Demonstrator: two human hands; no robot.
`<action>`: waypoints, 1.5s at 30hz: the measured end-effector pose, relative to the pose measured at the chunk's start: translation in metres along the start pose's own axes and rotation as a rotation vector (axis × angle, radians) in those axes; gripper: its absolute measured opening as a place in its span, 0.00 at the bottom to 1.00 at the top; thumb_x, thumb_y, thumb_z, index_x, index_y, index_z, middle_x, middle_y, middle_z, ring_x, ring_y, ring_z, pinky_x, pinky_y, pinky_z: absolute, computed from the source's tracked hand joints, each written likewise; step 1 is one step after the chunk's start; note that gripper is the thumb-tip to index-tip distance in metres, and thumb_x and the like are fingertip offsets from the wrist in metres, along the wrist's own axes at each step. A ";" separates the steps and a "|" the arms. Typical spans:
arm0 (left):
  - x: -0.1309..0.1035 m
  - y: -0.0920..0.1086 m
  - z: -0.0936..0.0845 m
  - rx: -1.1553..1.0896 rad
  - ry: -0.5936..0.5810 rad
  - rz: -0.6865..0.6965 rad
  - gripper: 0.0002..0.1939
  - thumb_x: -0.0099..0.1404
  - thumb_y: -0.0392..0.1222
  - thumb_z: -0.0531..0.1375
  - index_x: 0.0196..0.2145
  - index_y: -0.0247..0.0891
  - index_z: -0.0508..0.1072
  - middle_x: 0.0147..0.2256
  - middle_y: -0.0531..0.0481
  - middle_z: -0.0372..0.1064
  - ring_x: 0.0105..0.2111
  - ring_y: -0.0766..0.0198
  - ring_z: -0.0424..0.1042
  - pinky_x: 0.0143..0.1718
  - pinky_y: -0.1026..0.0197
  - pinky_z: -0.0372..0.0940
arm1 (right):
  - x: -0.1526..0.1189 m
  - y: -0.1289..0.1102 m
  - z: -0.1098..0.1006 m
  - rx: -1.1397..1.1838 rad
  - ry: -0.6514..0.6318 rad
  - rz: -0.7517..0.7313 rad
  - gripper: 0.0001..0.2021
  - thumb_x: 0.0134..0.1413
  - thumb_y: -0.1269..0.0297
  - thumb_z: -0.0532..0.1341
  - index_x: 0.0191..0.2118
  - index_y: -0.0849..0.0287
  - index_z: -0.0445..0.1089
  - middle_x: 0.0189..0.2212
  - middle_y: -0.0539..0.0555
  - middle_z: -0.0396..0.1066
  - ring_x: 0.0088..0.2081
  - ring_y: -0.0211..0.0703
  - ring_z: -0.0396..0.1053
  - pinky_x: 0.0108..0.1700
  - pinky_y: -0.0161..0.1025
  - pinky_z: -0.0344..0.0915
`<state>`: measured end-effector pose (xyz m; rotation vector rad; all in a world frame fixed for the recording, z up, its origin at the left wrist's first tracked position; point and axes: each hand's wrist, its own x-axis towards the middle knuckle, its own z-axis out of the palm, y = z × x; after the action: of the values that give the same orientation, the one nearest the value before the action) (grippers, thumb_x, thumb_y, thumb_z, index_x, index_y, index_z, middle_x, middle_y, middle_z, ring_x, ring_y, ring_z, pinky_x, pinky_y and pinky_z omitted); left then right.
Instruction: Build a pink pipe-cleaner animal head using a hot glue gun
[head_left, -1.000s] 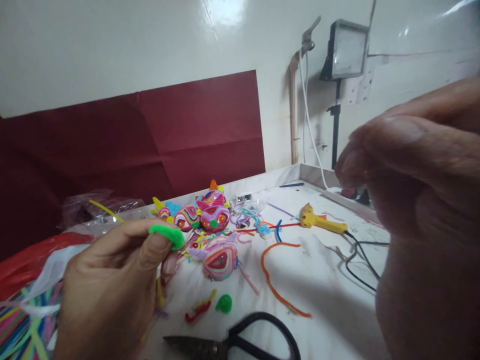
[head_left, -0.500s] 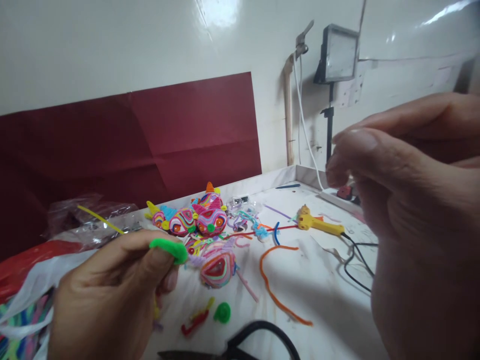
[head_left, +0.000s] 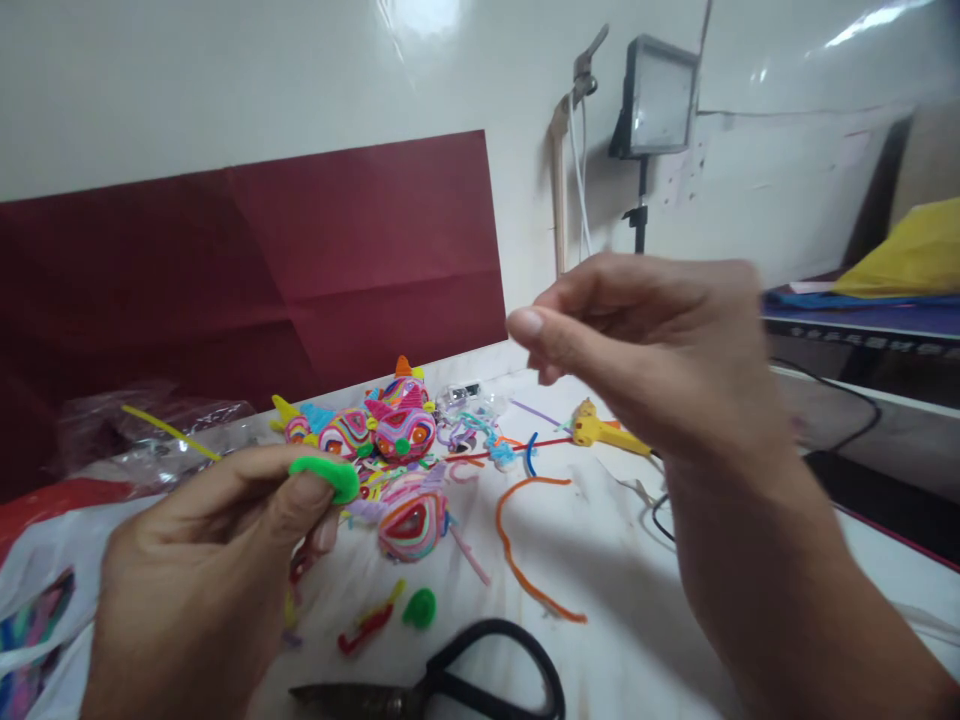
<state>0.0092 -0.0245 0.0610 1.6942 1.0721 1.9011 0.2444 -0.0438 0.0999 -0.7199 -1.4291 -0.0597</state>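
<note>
My left hand [head_left: 202, 570] pinches a coiled piece of green pipe cleaner [head_left: 330, 478] between thumb and fingers. My right hand [head_left: 637, 350] is raised over the table with thumb and fingertips pressed together; anything between them is too small to make out. Below the left hand's fingers lie a second green coil [head_left: 419, 608], a bent red and yellow pipe cleaner piece [head_left: 371, 620] and black-handled scissors [head_left: 499, 690]. Farther back is a pink fish-shaped pipe cleaner piece [head_left: 412, 525] with a red centre. A curved orange pipe cleaner [head_left: 506, 545] lies to its right.
Colourful pipe cleaner animal heads [head_left: 401, 430] sit at the back beside clear plastic bags [head_left: 172, 435]. A yellow glue gun [head_left: 600, 430] with a black cord lies partly behind my right arm. At left is a white bag [head_left: 67, 550]; a black flat device [head_left: 885, 500] lies at right.
My right hand has moved left and farther forward, with its fingers still pinched. The left hand keeps hold of the green coil. The whole view has shifted slightly to the right.
</note>
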 end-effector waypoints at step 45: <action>0.000 0.008 -0.001 -0.006 -0.054 -0.023 0.05 0.54 0.42 0.69 0.30 0.42 0.79 0.19 0.57 0.68 0.18 0.73 0.65 0.17 0.73 0.61 | -0.005 0.120 0.034 -0.797 -0.898 0.142 0.15 0.50 0.77 0.57 0.39 0.58 0.77 0.36 0.55 0.79 0.36 0.44 0.74 0.36 0.36 0.64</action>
<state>0.0098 -0.0299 0.0673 1.7127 1.0596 1.8326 0.2681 0.0658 0.0447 -1.6376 -2.2267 -0.2241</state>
